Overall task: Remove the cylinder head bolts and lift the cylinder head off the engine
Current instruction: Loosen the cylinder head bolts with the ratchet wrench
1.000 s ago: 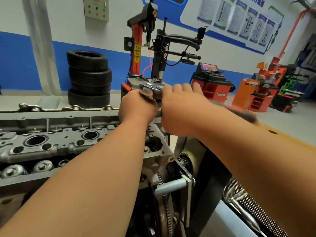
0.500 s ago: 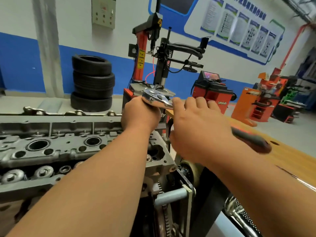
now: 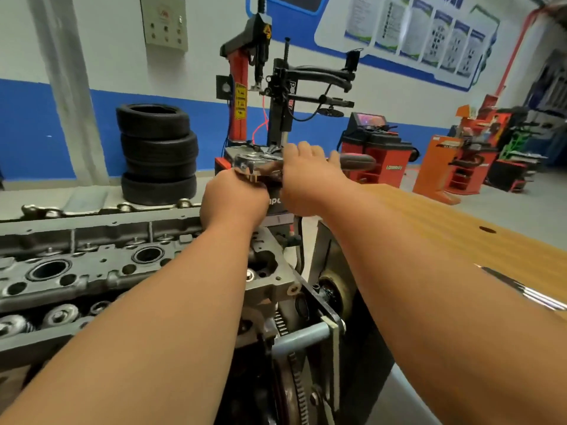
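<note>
Workshop walls, blue below white, back stacked tyres [image 3: 158, 151]. Grey cast cylinder head [image 3: 92, 271], plug wells open and valve springs bare, sits atop the engine [image 3: 291, 394] at left. At its far right corner the left hand [image 3: 233, 200] curls under the ratchet [image 3: 254, 167] head and the right hand [image 3: 310, 182] wraps its handle. Best hold it square and pull steadily.

The left hand [image 3: 234, 200] curls just beneath the chrome head of a ratchet [image 3: 253, 167] above the far end of the cylinder head [image 3: 92, 265]. The right hand [image 3: 310, 179] grips its dark handle. A wooden counter [image 3: 460, 228] lies to the right.
</note>
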